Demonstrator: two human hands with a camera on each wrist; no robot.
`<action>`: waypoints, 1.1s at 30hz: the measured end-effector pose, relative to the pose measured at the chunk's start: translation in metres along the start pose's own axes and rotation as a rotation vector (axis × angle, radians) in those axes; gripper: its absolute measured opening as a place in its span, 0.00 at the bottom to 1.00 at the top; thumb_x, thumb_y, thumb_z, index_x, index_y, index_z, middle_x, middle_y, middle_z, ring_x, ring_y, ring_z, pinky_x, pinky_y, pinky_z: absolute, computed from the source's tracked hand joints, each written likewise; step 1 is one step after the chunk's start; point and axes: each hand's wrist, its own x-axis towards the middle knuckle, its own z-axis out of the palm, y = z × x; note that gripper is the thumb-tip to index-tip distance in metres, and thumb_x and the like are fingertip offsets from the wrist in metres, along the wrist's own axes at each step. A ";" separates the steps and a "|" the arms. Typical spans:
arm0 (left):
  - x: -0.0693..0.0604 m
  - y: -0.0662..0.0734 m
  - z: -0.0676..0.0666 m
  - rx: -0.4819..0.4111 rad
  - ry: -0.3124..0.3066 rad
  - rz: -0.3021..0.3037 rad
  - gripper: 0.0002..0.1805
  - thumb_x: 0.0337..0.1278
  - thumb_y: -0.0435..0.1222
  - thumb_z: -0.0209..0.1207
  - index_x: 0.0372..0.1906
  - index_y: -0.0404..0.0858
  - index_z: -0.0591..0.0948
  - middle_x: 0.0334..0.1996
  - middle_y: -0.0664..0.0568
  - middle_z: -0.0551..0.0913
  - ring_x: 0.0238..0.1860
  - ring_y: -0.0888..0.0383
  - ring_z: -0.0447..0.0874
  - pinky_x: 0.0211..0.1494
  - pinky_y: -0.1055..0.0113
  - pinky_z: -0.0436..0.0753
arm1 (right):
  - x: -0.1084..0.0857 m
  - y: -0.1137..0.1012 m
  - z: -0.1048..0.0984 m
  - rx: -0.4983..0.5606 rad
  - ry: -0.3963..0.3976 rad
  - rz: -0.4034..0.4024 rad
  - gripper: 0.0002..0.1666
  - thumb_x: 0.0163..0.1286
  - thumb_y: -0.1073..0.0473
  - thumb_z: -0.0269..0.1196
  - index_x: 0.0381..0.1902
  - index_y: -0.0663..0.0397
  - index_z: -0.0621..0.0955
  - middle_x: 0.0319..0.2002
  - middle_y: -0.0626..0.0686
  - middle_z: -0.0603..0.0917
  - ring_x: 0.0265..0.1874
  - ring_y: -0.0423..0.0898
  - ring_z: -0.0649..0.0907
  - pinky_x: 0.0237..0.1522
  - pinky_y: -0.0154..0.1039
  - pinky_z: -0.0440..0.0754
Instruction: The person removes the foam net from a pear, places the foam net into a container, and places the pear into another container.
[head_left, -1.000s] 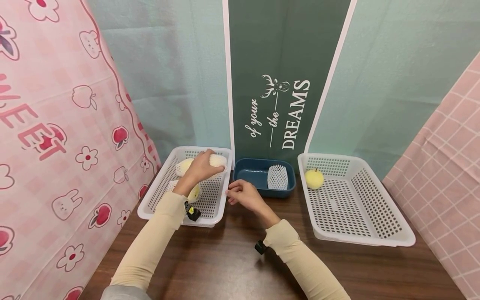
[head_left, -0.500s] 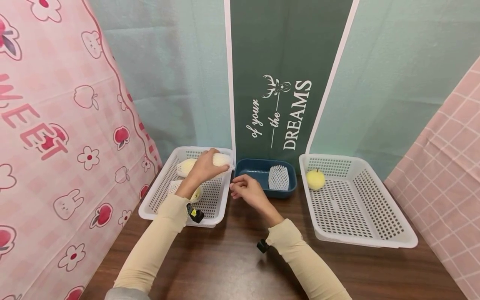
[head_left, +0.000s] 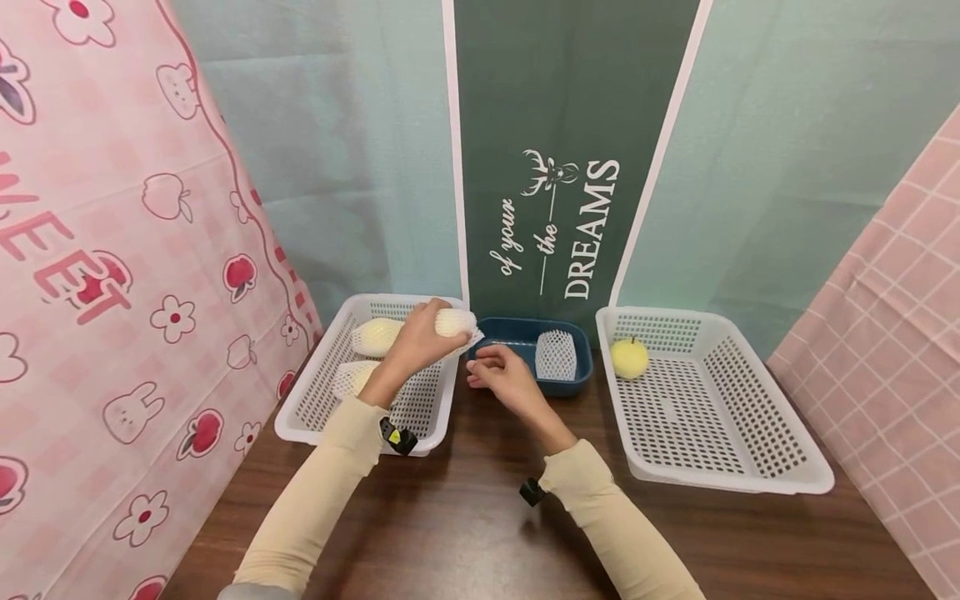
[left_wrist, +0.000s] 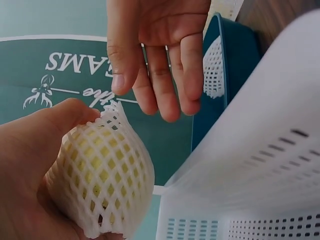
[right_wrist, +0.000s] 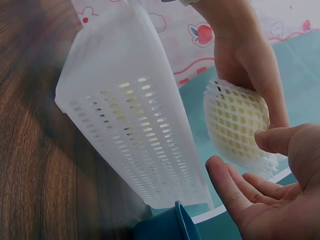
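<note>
My left hand (head_left: 420,337) grips a round yellow fruit, which looks like a pear (head_left: 456,322), wrapped in a white foam net. In the left wrist view the net (left_wrist: 107,170) wraps the pear, its gathered end pointing toward my right hand (left_wrist: 160,55). That right hand (head_left: 512,385) holds nothing; its fingers are loosely bent, close to the net's end but apart from it. Two more netted pears, one at the back (head_left: 377,337) and one nearer (head_left: 356,379), lie in the left white basket (head_left: 448,400). My left forearm partly hides the nearer one.
Between the baskets stands a blue tray (head_left: 562,388) with a loose white foam net (head_left: 556,356) inside. The right white basket (head_left: 675,408) holds one bare yellow pear (head_left: 629,358). Brown wooden table (head_left: 450,517) lies in front; printed cloths hang behind and at both sides.
My left hand has carried the netted pear rightward, from over the left basket to its right rim beside the blue tray. My right hand has shifted slightly right and up.
</note>
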 end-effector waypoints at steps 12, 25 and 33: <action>-0.004 0.008 0.013 -0.085 0.031 0.072 0.37 0.62 0.51 0.71 0.69 0.35 0.76 0.63 0.40 0.82 0.59 0.43 0.81 0.59 0.45 0.82 | -0.009 -0.006 -0.012 0.065 0.010 0.003 0.28 0.78 0.61 0.65 0.68 0.69 0.73 0.55 0.69 0.85 0.50 0.59 0.91 0.57 0.53 0.88; -0.012 0.023 0.024 -0.157 0.007 0.114 0.35 0.61 0.51 0.72 0.68 0.38 0.77 0.62 0.44 0.83 0.59 0.45 0.82 0.61 0.46 0.82 | -0.020 -0.010 -0.039 0.072 0.087 -0.055 0.24 0.79 0.62 0.64 0.66 0.70 0.72 0.58 0.73 0.83 0.44 0.48 0.92 0.56 0.47 0.89; -0.014 0.029 0.030 -0.175 -0.048 0.149 0.34 0.61 0.52 0.72 0.68 0.41 0.78 0.61 0.46 0.85 0.54 0.48 0.83 0.57 0.50 0.83 | -0.020 -0.022 -0.063 0.022 0.230 -0.167 0.17 0.78 0.60 0.66 0.57 0.68 0.83 0.53 0.68 0.86 0.40 0.46 0.90 0.47 0.31 0.88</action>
